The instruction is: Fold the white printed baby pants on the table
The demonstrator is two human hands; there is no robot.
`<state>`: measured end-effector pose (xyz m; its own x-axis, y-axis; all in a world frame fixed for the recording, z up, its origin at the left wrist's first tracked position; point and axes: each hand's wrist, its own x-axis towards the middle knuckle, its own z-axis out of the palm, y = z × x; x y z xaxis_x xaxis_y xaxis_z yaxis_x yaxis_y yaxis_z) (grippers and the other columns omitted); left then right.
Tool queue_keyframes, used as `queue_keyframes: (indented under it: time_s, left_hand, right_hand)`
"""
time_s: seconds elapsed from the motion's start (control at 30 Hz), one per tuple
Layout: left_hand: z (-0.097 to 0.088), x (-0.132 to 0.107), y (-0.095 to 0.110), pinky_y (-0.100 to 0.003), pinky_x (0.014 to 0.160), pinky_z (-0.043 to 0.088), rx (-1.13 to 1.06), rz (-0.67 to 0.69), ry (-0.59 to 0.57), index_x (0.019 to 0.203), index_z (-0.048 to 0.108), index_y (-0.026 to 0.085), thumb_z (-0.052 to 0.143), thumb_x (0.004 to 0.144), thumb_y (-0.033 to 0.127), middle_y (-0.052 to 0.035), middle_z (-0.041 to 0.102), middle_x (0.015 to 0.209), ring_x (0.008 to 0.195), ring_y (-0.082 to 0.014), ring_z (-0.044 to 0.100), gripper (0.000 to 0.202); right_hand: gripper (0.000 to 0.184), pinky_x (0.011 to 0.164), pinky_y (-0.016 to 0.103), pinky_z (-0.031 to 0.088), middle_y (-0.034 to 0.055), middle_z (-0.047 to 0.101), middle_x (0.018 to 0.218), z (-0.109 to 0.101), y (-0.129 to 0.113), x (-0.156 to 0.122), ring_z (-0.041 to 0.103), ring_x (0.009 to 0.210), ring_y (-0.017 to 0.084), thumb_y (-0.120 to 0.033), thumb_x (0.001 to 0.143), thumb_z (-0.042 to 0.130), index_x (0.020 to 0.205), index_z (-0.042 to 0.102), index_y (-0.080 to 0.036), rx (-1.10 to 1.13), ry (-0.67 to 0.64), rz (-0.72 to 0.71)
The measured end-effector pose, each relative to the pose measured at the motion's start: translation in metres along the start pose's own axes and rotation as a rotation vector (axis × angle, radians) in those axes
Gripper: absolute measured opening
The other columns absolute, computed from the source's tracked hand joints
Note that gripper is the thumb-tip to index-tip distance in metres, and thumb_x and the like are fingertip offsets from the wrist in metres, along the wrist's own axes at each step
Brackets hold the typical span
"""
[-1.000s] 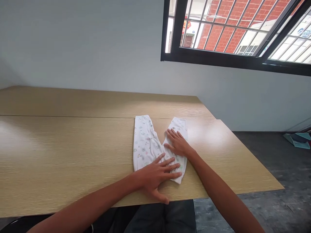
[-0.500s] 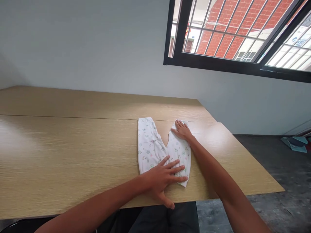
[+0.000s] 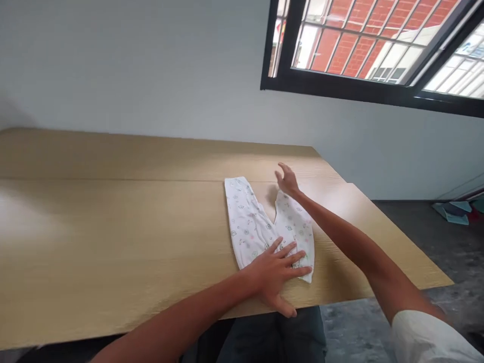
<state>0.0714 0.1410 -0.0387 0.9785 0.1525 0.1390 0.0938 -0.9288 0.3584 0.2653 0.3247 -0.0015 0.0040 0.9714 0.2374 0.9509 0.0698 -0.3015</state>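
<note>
A small pair of white baby trousers [image 3: 247,222] with a fine print lies flat on the wooden table, its two legs pointing away from me. My left hand [image 3: 278,275] rests with spread fingers across the waist end and covers part of it. Just above the far end of the right trouser leg is my right hand [image 3: 287,179]. Its fingers are apart and slightly bent, with nothing in them, and it looks lifted off the cloth.
The light wooden table [image 3: 113,232] has a seam running across it, and its right edge slants toward me. Behind it stands a grey wall [image 3: 151,70] with a barred window [image 3: 359,45]. Blue-green items [image 3: 451,212] lie on the dark floor at the right.
My right hand has risen off the right trouser leg and moved slightly away from me. My left hand stays spread on the waist end. The whole view has shifted a little.
</note>
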Motion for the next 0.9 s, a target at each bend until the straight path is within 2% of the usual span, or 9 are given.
queue_keyframes:
  time_s: [0.07, 0.17, 0.23, 0.33, 0.4, 0.53, 0.7, 0.8, 0.9]
  left_hand:
    - [0.005, 0.001, 0.000, -0.055, 0.124, -0.002, -0.008, -0.007, 0.014, 0.155, 0.032, 0.022, 0.081, 0.069, 0.061, -0.0116, 0.018, 0.163, 0.153, -0.0355, 0.007, 0.107]
    - [0.011, 0.003, 0.001, -0.050, 0.125, 0.014, -0.091, -0.077, 0.007, 0.156, 0.031, 0.022, 0.078, 0.069, 0.066, -0.0109, 0.022, 0.162, 0.150, -0.0353, 0.020, 0.108]
    - [0.011, 0.005, 0.002, -0.047, 0.122, 0.023, -0.139, -0.101, 0.010, 0.156, 0.030, 0.021, 0.077, 0.070, 0.067, -0.0115, 0.025, 0.161, 0.146, -0.0346, 0.030, 0.108]
    - [0.008, 0.007, 0.003, -0.045, 0.120, 0.027, -0.125, -0.076, 0.045, 0.152, 0.039, 0.019, 0.080, 0.066, 0.064, -0.0132, 0.032, 0.158, 0.141, -0.0355, 0.037, 0.105]
    - [0.005, 0.009, 0.003, -0.046, 0.120, 0.024, -0.097, -0.056, 0.065, 0.149, 0.044, 0.019, 0.080, 0.065, 0.064, -0.0137, 0.035, 0.156, 0.141, -0.0354, 0.036, 0.102]
    - [0.005, 0.011, 0.003, -0.050, 0.124, 0.008, -0.046, -0.025, 0.095, 0.146, 0.047, 0.021, 0.080, 0.062, 0.066, -0.0142, 0.031, 0.158, 0.148, -0.0382, 0.021, 0.101]
    - [0.007, 0.012, 0.004, -0.052, 0.124, 0.007, -0.057, -0.026, 0.093, 0.145, 0.049, 0.021, 0.083, 0.058, 0.067, -0.0133, 0.030, 0.158, 0.149, -0.0403, 0.017, 0.104]
    - [0.007, 0.011, 0.004, -0.052, 0.125, 0.006, -0.071, -0.033, 0.094, 0.145, 0.049, 0.020, 0.080, 0.062, 0.067, -0.0129, 0.032, 0.157, 0.149, -0.0400, 0.015, 0.101]
    - [0.003, 0.011, 0.005, -0.051, 0.126, 0.004, -0.087, -0.051, 0.070, 0.146, 0.050, 0.021, 0.079, 0.063, 0.066, -0.0118, 0.035, 0.155, 0.149, -0.0395, 0.017, 0.098]
  right_hand:
    - [0.069, 0.123, 0.033, 0.021, 0.0141, 0.022, 0.162, 0.010, -0.038, -0.039, 0.020, 0.150, 0.018, -0.047, 0.104, 0.025, 0.157, 0.016, -0.003, 0.018, -0.054, -0.175]
    - [0.087, 0.125, 0.044, 0.019, 0.0174, 0.013, 0.164, 0.021, -0.079, -0.105, 0.007, 0.153, 0.025, -0.060, 0.101, 0.035, 0.158, 0.006, -0.002, 0.097, -0.212, -0.620]
    - [0.084, 0.126, 0.046, 0.016, 0.0181, 0.012, 0.164, 0.023, -0.088, -0.129, 0.002, 0.153, 0.025, -0.063, 0.103, 0.027, 0.158, 0.008, -0.003, 0.057, -0.349, -0.710]
    - [0.083, 0.127, 0.044, 0.010, 0.0183, 0.010, 0.164, 0.028, -0.086, -0.129, -0.001, 0.153, 0.025, -0.065, 0.103, 0.014, 0.157, 0.013, -0.002, -0.049, -0.407, -0.679]
    - [0.085, 0.127, 0.044, 0.004, 0.0170, 0.007, 0.164, 0.036, -0.083, -0.115, -0.002, 0.153, 0.026, -0.068, 0.102, 0.013, 0.157, 0.012, -0.002, -0.105, -0.381, -0.662]
    - [0.088, 0.126, 0.045, 0.003, 0.0132, 0.005, 0.165, 0.058, -0.088, -0.071, -0.001, 0.153, 0.027, -0.073, 0.100, 0.013, 0.159, 0.008, -0.007, -0.122, -0.369, -0.613]
    - [0.097, 0.123, 0.056, 0.002, 0.0171, 0.004, 0.165, 0.107, -0.096, 0.021, -0.001, 0.151, 0.035, -0.080, 0.097, 0.020, 0.158, 0.008, -0.006, -0.037, -0.350, -0.531]
    - [0.092, 0.119, 0.063, 0.001, 0.0171, 0.007, 0.164, 0.142, -0.097, 0.082, 0.002, 0.150, 0.040, -0.077, 0.099, 0.023, 0.158, 0.011, -0.008, 0.041, -0.317, -0.536]
    - [0.082, 0.115, 0.068, 0.001, 0.0159, 0.016, 0.163, 0.165, -0.099, 0.121, 0.006, 0.149, 0.041, -0.072, 0.102, 0.023, 0.157, 0.021, -0.010, 0.132, -0.286, -0.571]
